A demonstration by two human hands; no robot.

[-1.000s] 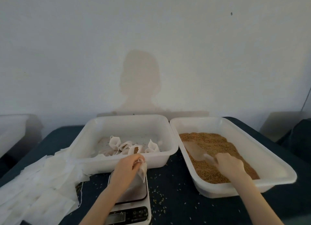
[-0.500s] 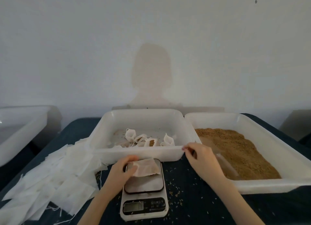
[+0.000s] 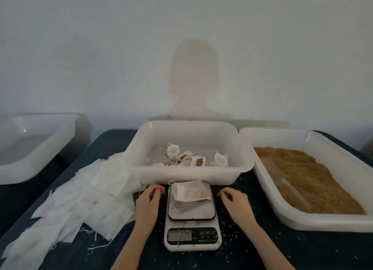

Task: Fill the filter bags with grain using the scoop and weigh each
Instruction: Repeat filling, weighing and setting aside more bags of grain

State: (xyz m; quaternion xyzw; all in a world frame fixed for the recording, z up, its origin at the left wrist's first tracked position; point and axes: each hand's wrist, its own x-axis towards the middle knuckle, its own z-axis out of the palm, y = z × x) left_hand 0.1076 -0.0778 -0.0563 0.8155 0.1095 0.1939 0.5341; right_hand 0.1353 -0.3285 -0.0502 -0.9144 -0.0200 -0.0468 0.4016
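A white filter bag (image 3: 191,191) lies flat on the plate of the small kitchen scale (image 3: 191,216) at the table's front centre. My left hand (image 3: 148,201) rests on the table just left of the scale, fingers loosely curled, holding nothing. My right hand (image 3: 235,202) rests the same way just right of it. The clear scoop (image 3: 286,183) lies in the brown grain (image 3: 314,174) in the right white tray (image 3: 286,219). Several filled bags (image 3: 189,158) lie in the middle white tray (image 3: 187,174).
A heap of flat filter bags (image 3: 80,205) spreads over the dark table left of the scale. Another white tray (image 3: 30,164) stands at the far left. Loose grains are scattered on the cloth round the scale. A wall rises behind the trays.
My left hand let go of the filter bag, which now lies on the scale. My right hand left the scoop in the grain and came down beside the scale.
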